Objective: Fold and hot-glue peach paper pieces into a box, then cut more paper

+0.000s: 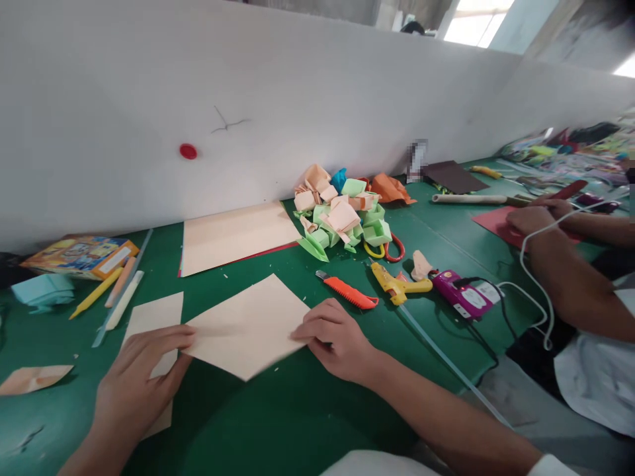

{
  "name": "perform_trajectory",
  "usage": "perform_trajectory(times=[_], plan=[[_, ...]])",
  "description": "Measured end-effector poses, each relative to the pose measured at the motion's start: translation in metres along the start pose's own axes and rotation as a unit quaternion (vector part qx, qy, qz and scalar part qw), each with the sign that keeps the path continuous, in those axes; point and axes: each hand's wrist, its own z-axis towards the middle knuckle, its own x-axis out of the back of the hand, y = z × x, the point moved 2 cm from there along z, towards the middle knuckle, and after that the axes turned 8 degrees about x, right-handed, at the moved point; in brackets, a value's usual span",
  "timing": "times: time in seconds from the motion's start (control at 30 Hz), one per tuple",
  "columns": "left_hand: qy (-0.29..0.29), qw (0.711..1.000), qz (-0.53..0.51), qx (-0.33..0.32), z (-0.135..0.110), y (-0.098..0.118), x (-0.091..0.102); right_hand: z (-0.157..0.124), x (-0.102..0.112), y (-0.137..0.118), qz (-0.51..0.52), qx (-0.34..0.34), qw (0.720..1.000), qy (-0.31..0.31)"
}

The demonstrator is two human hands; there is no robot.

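A cream square of paper [251, 324] is held between my two hands, turned so that a corner points toward me. My left hand [139, 370] pinches its left corner between thumb and fingers. At the right corner, my right hand [335, 337] grips the sheet the same way. Beneath my left hand lies a cream paper strip [156, 311], partly covered by the fingers. An orange utility knife [347, 291] rests on the green table [278, 430] just beyond my right hand.
Folded green and peach paper pieces [342, 215] are heaped near the wall, beside stacked cream sheets [238, 238]. A yellow glue gun [399, 283], scissors [391, 248] and a purple power strip [464, 294] lie rightward. A co-worker's hands [533, 221] handle red paper at far right.
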Motion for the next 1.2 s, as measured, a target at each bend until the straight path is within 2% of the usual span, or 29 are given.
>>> perform_trajectory(times=[0.1, 0.23, 0.33, 0.43, 0.53, 0.67, 0.83, 0.97, 1.07, 1.2], plan=[[-0.024, 0.999, -0.004, -0.022, -0.002, 0.0, -0.004, -0.002, 0.003, 0.0, 0.007, 0.038, 0.999, 0.027], [-0.145, 0.987, -0.027, -0.068, -0.003, 0.0, -0.012, -0.001, 0.008, 0.0, 0.024, 0.054, 0.998, 0.011], [-0.202, 0.976, -0.025, -0.083, -0.005, -0.001, -0.016, 0.0, 0.013, -0.002, 0.04, 0.058, 0.996, -0.052], [-0.227, 0.969, -0.01, -0.096, -0.007, -0.003, -0.018, 0.0, 0.017, -0.005, 0.043, 0.043, 0.987, -0.151], [-0.23, 0.966, 0.013, -0.12, -0.007, -0.004, -0.019, 0.0, 0.021, -0.005, 0.057, 0.034, 0.974, -0.217], [-0.198, 0.966, 0.043, -0.162, -0.006, -0.003, -0.02, -0.001, 0.023, 0.0, 0.09, 0.033, 0.965, -0.243], [-0.149, 0.962, 0.069, -0.218, -0.003, -0.005, -0.021, -0.003, 0.019, 0.005, 0.088, 0.034, 0.961, -0.259], [-0.13, 0.961, 0.063, -0.237, -0.003, -0.003, -0.02, -0.003, 0.018, 0.004, 0.071, 0.034, 0.96, -0.269], [-0.132, 0.964, 0.042, -0.228, -0.003, 0.002, -0.016, -0.003, 0.018, 0.003, 0.065, 0.035, 0.963, -0.26], [-0.165, 0.962, 0.008, -0.216, -0.006, 0.009, -0.014, -0.004, 0.014, 0.006, 0.062, 0.028, 0.97, -0.235]])
